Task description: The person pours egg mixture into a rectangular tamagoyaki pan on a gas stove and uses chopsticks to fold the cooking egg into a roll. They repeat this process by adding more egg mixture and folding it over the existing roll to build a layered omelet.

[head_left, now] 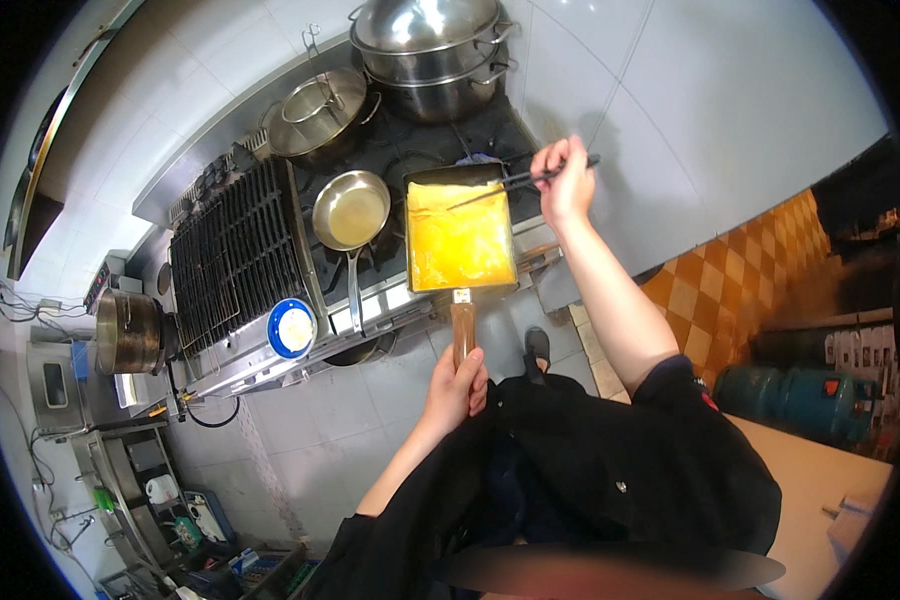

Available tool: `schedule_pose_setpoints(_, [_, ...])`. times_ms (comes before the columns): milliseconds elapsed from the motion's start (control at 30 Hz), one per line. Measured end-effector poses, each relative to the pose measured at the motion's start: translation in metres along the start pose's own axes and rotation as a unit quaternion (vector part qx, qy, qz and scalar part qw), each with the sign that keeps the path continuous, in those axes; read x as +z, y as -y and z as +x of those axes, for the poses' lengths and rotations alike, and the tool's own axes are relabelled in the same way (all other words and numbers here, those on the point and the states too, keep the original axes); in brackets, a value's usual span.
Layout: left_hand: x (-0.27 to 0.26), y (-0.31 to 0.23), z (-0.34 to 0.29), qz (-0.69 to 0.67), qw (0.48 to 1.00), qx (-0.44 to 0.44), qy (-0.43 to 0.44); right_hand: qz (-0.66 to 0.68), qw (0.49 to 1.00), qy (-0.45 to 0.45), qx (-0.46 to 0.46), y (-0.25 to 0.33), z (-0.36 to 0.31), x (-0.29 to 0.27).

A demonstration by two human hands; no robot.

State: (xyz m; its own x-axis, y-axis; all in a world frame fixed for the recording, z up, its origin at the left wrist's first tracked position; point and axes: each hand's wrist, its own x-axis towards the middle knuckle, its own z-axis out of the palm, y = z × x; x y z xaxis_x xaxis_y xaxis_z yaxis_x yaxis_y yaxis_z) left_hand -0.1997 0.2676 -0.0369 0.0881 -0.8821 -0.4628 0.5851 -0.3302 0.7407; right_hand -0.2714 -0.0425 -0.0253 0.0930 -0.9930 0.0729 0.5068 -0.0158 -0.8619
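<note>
Yellow egg (pixel 460 240) leaves room at the pan's (pixel 456 174) edge farthest from left fingers (pixel 479 384) gripping its handle (pixel 463 328); right fingers (pixel 548 160) hold chopsticks (pixel 512 183).

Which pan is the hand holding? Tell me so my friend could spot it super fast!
Start at the black stove near the top. In front of it, the left hand grips a wooden handle; follow that up to the pan. It's square, with a glossy yellow layer inside, while the silver frying pan beside it is round.

Wooden handle (pixel 464 328), glossy egg (pixel 460 245), shiny metal skillet (pixel 357 184)
</note>
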Motion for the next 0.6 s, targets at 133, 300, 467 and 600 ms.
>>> schedule_pose_setpoints(133, [0.011, -0.021, -0.009, 0.002, 1.000, -0.004, 0.012, 0.037, 0.988, 0.103, -0.109, 0.016, -0.011, -0.007])
schedule_pose_setpoints(300, [0.016, -0.033, -0.009, -0.020, 0.999, -0.005, 0.032, 0.049, 0.971, 0.168, -0.166, 0.022, -0.024, -0.015])
schedule_pose_setpoints(467, [0.021, -0.037, -0.010, -0.043, 0.999, -0.032, 0.009, 0.006, 0.964, 0.207, -0.168, 0.031, -0.041, -0.029])
schedule_pose_setpoints(600, [0.016, -0.033, -0.005, -0.045, 0.998, -0.040, 0.004, -0.018, 0.957, 0.226, -0.180, 0.049, -0.048, -0.041])
